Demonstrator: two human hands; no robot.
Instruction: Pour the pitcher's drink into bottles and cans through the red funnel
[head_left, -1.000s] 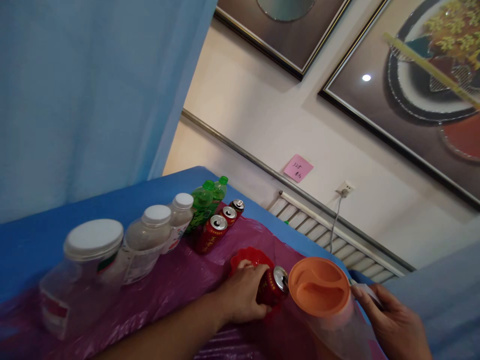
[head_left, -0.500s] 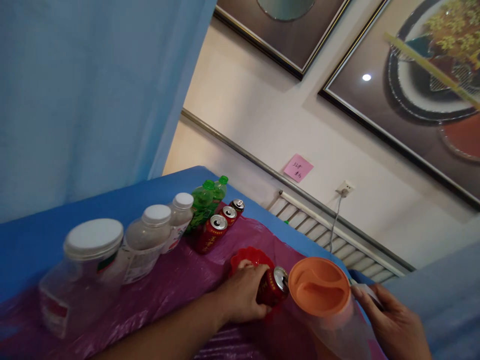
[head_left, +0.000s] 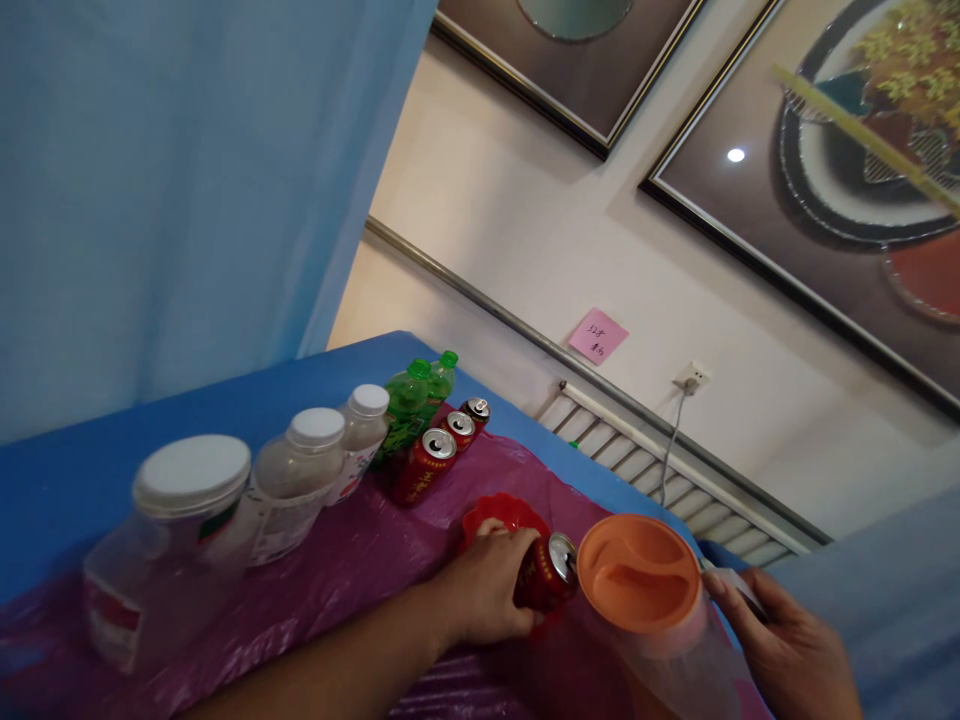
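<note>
My left hand (head_left: 495,585) is wrapped round a red can (head_left: 551,572), whose opened top tilts to the right. Just behind that hand lies a red scalloped dish (head_left: 506,512), partly hidden by the fingers. The can's top touches or nearly touches the orange lid (head_left: 639,573) of a clear pitcher (head_left: 675,665). My right hand (head_left: 787,640) is closed on the pitcher's handle at the right. Beyond the dish, several red and dark cans (head_left: 426,468) stand in a row beside green bottles (head_left: 406,405).
Clear jars with white lids (head_left: 191,475) line the left side. Purple plastic sheeting (head_left: 330,600) covers part of the blue table (head_left: 300,375). A blue curtain (head_left: 165,180) hangs at the left. A radiator (head_left: 622,450) and pipe run along the wall behind.
</note>
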